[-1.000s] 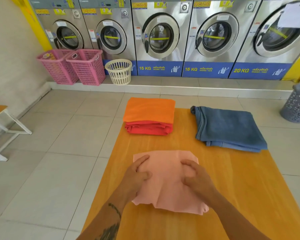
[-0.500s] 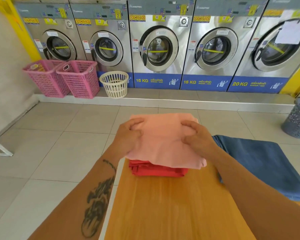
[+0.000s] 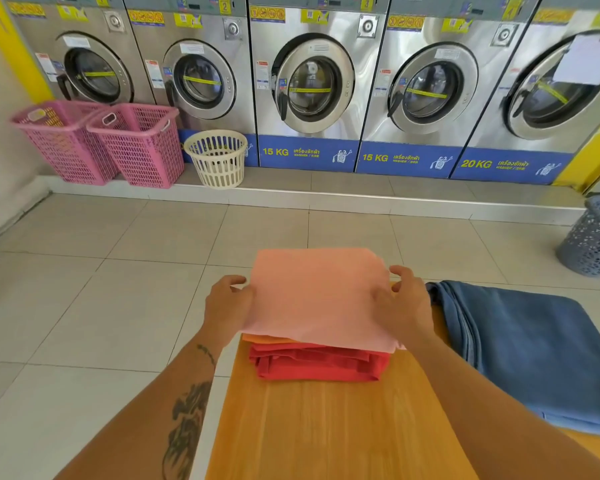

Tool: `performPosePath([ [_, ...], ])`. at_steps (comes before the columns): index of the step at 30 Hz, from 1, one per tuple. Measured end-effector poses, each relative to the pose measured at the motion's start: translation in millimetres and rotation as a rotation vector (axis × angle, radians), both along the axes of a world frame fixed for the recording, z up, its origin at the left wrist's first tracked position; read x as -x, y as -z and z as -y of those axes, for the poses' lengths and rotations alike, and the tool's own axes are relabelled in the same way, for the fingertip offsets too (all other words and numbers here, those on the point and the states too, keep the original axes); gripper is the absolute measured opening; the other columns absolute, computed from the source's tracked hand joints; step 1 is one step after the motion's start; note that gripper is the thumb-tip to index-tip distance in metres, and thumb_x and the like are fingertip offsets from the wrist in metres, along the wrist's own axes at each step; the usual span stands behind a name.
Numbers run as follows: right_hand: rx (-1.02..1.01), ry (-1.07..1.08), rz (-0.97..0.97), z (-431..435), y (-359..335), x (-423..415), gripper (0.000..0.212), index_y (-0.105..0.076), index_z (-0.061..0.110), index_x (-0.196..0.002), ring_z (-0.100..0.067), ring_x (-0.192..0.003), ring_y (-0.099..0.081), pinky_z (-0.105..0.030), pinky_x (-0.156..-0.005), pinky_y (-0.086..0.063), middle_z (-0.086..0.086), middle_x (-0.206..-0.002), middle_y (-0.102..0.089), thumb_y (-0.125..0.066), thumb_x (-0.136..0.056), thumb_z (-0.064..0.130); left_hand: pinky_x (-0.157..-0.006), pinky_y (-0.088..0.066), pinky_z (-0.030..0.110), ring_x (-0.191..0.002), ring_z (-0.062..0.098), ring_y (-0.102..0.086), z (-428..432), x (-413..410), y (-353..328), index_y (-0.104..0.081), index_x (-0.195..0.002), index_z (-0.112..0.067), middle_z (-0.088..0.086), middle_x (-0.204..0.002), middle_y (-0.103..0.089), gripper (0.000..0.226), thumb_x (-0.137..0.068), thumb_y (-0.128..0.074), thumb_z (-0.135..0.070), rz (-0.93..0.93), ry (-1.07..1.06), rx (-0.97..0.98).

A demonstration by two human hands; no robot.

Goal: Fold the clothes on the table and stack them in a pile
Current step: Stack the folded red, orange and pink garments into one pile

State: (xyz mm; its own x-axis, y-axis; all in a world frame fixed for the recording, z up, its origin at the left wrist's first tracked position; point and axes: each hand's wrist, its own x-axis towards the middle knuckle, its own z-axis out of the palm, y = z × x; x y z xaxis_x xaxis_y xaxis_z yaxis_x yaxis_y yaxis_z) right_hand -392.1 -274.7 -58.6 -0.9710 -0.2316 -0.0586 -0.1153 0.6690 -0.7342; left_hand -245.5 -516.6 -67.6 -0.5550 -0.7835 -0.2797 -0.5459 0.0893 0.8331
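A folded pink cloth point(image 3: 319, 296) lies on top of a pile at the far left end of the wooden table point(image 3: 326, 427). Under it, a thin edge of a folded orange cloth point(image 3: 260, 338) shows above a folded red cloth point(image 3: 316, 365). My left hand point(image 3: 227, 306) holds the pink cloth's left edge, with its fingertips tucked under the fabric. My right hand point(image 3: 404, 303) holds the right edge, thumb on top and fingers curled past the side. To the right, a blue garment point(image 3: 527, 351) lies spread flat on the table.
A row of washing machines point(image 3: 312, 84) lines the far wall on a raised step. Two pink laundry baskets point(image 3: 139, 143) and a white basket point(image 3: 217, 157) stand at the left. A grey basket point(image 3: 596, 237) sits on the tiled floor at the right.
Both hands lifted the folded pink cloth from the near part of the table and carried it forward onto the orange and red pile. They have shifted from its top to its side edges.
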Motion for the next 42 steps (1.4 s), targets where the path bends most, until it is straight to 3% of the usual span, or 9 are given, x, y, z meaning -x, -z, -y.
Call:
performPosePath([
  [3,0.006,0.004,0.075,3.2,-7.3,10.6,0.038,-0.06,0.017,-0.122,-0.014,-0.08,-0.058,-0.029,-0.061,-0.045,-0.002,-0.101,-0.064,-0.06,-0.088,0.032,-0.079,-0.042,0.034,-0.093,0.021,-0.056,2.0,6.4,-5.7,-0.069,-0.104,-0.017,-0.003,-0.1,-0.064,0.021,-0.091,-0.056,-0.027,-0.016,0.027,-0.036],
  [6,0.062,0.021,0.188,11.3,-17.6,21.6,0.034,-0.065,0.01,-0.115,-0.021,-0.084,-0.061,-0.034,-0.068,-0.051,-0.01,-0.103,-0.067,-0.064,-0.086,0.028,-0.065,-0.033,0.032,-0.07,0.021,-0.045,-0.9,17.9,-14.4,-0.057,-0.077,-0.012,0.005,-0.077,-0.051,0.008,-0.084,-0.056,-0.017,-0.043,0.065,-0.072],
  [11,0.069,-0.005,0.305,12.5,-24.2,32.1,0.01,-0.063,0.011,-0.078,-0.024,-0.07,-0.056,-0.038,-0.064,-0.047,-0.008,-0.079,-0.061,-0.072,-0.078,0.015,-0.057,-0.022,0.032,-0.059,0.02,-0.029,-0.3,32.3,-18.6,-0.038,-0.066,-0.016,0.004,-0.063,-0.03,0.025,-0.087,-0.049,-0.02,-0.022,0.102,-0.016],
  [15,0.245,0.099,0.365,7.4,-16.4,39.7,0.016,-0.057,0.008,-0.068,-0.022,-0.057,-0.044,-0.031,-0.051,-0.035,-0.006,-0.062,-0.049,-0.069,-0.077,0.003,-0.076,-0.043,0.037,-0.076,0.025,-0.05,8.6,35.3,-15.6,-0.06,-0.083,-0.013,0.005,-0.079,-0.055,0.022,-0.095,-0.047,-0.026,-0.034,0.021,0.026],
  [20,0.327,0.16,0.491,8.3,-1.3,32.5,0.012,-0.065,-0.005,-0.083,-0.021,-0.064,-0.039,-0.032,-0.054,-0.03,-0.009,-0.077,-0.04,-0.067,-0.079,0.006,-0.096,-0.048,0.047,-0.099,0.031,-0.057,11.4,29.0,-6.3,-0.064,-0.084,-0.016,0.005,-0.095,-0.061,0.03,-0.094,-0.054,-0.042,0.036,0.009,-0.178],
  [26,0.251,0.021,0.503,-6.0,-14.1,26.0,0.028,-0.049,0.009,-0.066,-0.018,-0.045,-0.034,-0.031,-0.046,-0.027,-0.008,-0.057,-0.039,-0.066,-0.085,0.02,-0.08,-0.052,0.039,-0.098,0.029,-0.065,28.3,11.4,-8.2,-0.061,-0.117,-0.008,0.01,-0.111,-0.068,0.04,-0.094,-0.056,-0.04,-0.018,0.199,-0.453],
  [30,0.114,-0.268,0.481,-27.5,-25.3,16.7,0.012,-0.061,0.0,-0.077,-0.011,-0.048,-0.04,-0.022,-0.046,-0.033,-0.003,-0.06,-0.048,-0.071,-0.083,0.004,-0.091,-0.051,0.038,-0.109,0.027,-0.064,43.2,-7.5,-5.3,-0.065,-0.119,-0.012,0.007,-0.117,-0.07,0.03,-0.089,-0.067,-0.018,0.145,0.537,-0.429],
  [37,0.251,-0.112,0.509,-32.9,2.4,8.0,0.023,-0.065,-0.006,-0.094,-0.015,-0.052,-0.045,-0.029,-0.049,-0.038,-0.004,-0.063,-0.052,-0.069,-0.089,0.017,-0.094,-0.051,0.04,-0.104,0.027,-0.063,31.0,-13.7,7.5,-0.066,-0.117,-0.006,0.011,-0.114,-0.07,0.034,-0.086,-0.072,-0.019,0.067,0.383,-0.395],
  [42,0.2,-0.105,0.392,-27.1,-6.3,15.0,0.03,-0.064,0.004,-0.104,-0.02,-0.068,-0.057,-0.034,-0.059,-0.046,-0.009,-0.084,-0.064,-0.071,-0.087,0.028,-0.072,-0.046,0.032,-0.076,0.021,-0.061,36.1,-5.4,-4.0,-0.064,-0.088,-0.009,0.005,-0.089,-0.067,0.021,-0.091,-0.064,-0.03,-0.005,0.319,-0.187],
])
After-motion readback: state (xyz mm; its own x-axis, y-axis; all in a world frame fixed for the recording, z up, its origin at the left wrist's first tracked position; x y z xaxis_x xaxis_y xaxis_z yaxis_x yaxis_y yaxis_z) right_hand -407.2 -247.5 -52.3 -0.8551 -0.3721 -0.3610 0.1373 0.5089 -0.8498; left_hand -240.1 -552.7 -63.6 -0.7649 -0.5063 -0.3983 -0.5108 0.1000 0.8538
